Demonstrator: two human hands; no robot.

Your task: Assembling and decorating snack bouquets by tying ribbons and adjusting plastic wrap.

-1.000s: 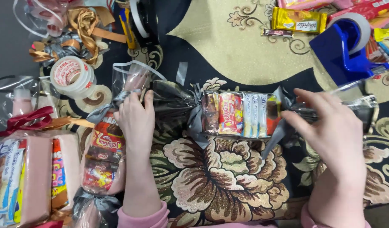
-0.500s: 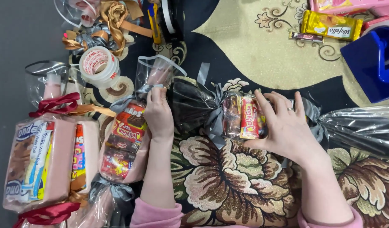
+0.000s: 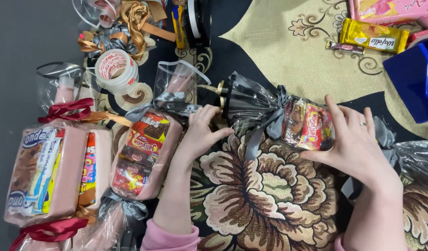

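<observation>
A cellophane-wrapped candy bundle (image 3: 301, 124) tied with grey ribbon (image 3: 266, 125) lies across a flowered cloth. My right hand (image 3: 352, 144) rests flat over its right end, fingers on the snack packets inside. At the bundle's left cellophane tail (image 3: 244, 100), my left hand (image 3: 202, 130) has its fingers curled around the gathered end. A finished pink bundle (image 3: 146, 153) with grey bows lies just left of my left hand.
Two more wrapped bundles (image 3: 51, 172) with red ribbon lie at the far left. Tape rolls (image 3: 115, 69), ribbon scraps (image 3: 125, 23) and a cutter sit at the back. A blue tape dispenser (image 3: 411, 76) and loose wafer bars (image 3: 374, 35) are at the back right.
The view has slid right to left. The bundle has shifted left with both hands on it, and its right cellophane tail now trails behind my right hand.
</observation>
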